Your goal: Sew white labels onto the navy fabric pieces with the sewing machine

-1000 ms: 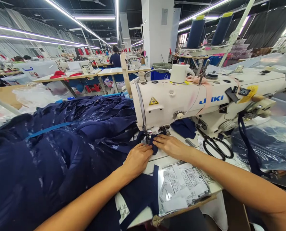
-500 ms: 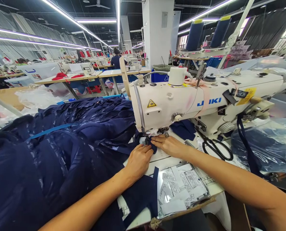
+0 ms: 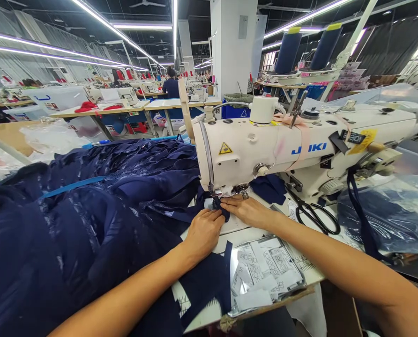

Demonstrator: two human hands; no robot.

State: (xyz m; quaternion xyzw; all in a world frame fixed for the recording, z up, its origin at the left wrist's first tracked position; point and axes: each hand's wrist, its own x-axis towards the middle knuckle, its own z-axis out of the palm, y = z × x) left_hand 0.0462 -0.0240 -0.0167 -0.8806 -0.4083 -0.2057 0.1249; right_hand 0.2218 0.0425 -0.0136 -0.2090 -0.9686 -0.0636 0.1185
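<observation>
A navy fabric piece (image 3: 226, 216) lay at the needle end of the sewing machine (image 3: 240, 152). There, left hand (image 3: 202, 234) and right hand (image 3: 249, 211) both touched that fabric; whether either pinched it, I could not tell.

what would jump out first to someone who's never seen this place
Probably the big white sewing machine, reaching from the middle to the right edge, with the left hand and right hand close together at its needle end. Next, likely the navy cloth heap spread over the left side, then the two dark, yellow-topped thread cones at the upper right.
</observation>
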